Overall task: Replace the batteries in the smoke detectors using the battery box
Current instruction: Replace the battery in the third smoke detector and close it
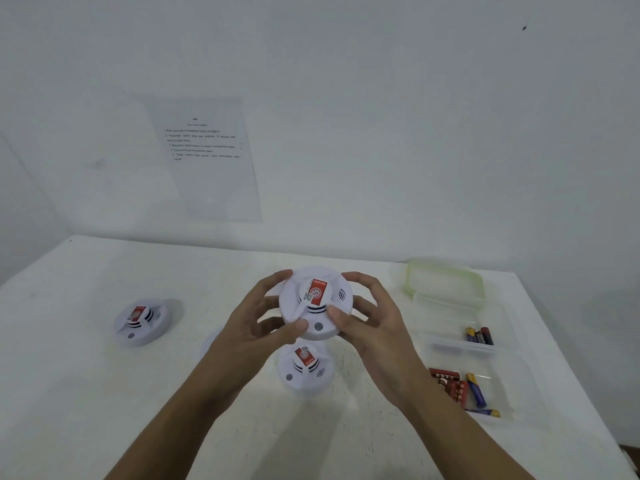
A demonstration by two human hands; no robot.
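A white round smoke detector (317, 303) is held up above the white table (86, 375), front face toward the camera, with a red label on its raised centre and a small grey button near its lower edge. Both hands grip it by the rim. The left hand (258, 327) wraps the left side, thumb on the lower front face and fingers curled round the back. The right hand (369, 315) clasps the right side, thumb pressed on the face beside the label, fingertips over the top edge.

Directly below the held unit, a 2nd smoke detector (304, 367) lies on the table, label up. A 3rd smoke detector (140, 322) sits well apart to the left, also label up.

To the right stands a clear plastic battery box (498, 393) with 2 compartments showing: the near one holds a loose heap of red and blue-yellow batteries (462, 389), the far one a few more batteries (479, 336). Its pale green-rimmed lid (445, 282) lies just behind it.

A printed sheet (207, 157) hangs on the white wall behind the table; its text is too small to read.
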